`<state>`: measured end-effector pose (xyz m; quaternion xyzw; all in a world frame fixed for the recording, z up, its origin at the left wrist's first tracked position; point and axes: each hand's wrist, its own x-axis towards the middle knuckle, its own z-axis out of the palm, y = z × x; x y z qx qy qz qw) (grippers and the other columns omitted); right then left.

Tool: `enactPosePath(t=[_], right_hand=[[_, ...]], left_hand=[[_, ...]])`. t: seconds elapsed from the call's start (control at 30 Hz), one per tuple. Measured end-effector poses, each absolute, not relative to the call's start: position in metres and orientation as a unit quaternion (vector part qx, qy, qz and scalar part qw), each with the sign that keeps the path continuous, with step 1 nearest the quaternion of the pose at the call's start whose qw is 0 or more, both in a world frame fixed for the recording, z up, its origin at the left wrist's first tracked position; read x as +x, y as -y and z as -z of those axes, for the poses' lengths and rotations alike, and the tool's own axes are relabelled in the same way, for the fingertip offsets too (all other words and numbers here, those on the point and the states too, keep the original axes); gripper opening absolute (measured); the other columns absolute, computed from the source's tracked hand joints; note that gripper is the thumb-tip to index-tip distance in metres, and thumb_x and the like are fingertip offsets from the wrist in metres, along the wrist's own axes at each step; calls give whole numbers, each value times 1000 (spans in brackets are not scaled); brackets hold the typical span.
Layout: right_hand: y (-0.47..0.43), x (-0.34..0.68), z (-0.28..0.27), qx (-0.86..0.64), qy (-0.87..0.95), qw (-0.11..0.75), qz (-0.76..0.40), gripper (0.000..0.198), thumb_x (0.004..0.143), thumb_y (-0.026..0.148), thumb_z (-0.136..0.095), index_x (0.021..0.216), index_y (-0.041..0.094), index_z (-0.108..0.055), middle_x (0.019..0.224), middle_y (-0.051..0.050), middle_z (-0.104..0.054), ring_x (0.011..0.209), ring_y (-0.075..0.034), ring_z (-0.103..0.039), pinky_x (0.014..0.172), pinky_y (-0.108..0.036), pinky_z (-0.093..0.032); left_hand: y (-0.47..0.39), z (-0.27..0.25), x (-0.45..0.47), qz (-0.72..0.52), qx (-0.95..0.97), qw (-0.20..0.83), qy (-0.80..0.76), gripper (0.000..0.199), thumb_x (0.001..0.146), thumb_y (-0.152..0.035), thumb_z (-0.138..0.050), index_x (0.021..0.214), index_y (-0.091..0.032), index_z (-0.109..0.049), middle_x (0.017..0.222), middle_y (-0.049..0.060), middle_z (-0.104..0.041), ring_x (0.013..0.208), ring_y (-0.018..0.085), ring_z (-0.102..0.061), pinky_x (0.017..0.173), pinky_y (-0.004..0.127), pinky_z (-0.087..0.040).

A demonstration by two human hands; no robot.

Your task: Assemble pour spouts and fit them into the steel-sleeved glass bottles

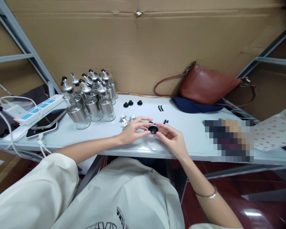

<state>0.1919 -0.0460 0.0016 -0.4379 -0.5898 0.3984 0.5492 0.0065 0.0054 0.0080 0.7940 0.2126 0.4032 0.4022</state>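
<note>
Over the near part of the table, my left hand and my right hand both close their fingertips on a round black stopper. It has a small hole in its middle, facing me. Silver pourer spouts lie just beyond my left hand and are partly covered by it. Farther back sit three loose black stoppers. Two thin, bent black caps lie side by side to the right of them. Beyond my right hand are a few tiny black pieces.
Several glass bottles with steel bands and pourer tops stand together at left. Beside them are a power strip with white cables and a dark device. A brown bag rests on dark blue cloth. Dotted white fabric is at right.
</note>
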Motion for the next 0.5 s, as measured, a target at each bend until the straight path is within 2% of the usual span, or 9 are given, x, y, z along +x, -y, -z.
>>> enactPosePath(t=[0.13,0.27,0.4,0.5], right_hand=[[46,192,-1,-434,599,531,-413,35,71,40,-70,101,21,-67,90,-6,-74,77,-20,-70,77,-36,-57],[46,192,-2,-433,609,524,-408,34,74,41,-68,101,21,-64,80,-4,-73,73,-20,-70,76,-35,-57],[47,191,-3,-432,608,523,-413,33,75,44,-66,98,21,-60,74,-4,-71,70,-20,-70,72,-35,-57],[47,191,-3,-431,606,513,-429,32,73,45,-68,91,21,-56,73,-3,-71,67,-19,-70,69,-34,-57]], left_hand=[[-4,-9,8,-409,796,391,-215,28,81,-23,-59,107,-15,-64,115,12,-57,88,14,-62,78,31,-56],[-4,-11,8,-398,809,374,-216,25,82,-23,-58,104,-14,-65,110,11,-59,74,10,-60,72,27,-55],[-6,-12,7,-387,812,380,-216,24,83,-27,-58,102,-16,-66,108,9,-59,79,12,-61,77,29,-54],[-6,-11,6,-372,800,424,-203,27,87,-32,-53,103,-16,-67,110,10,-58,86,15,-62,76,31,-55]])
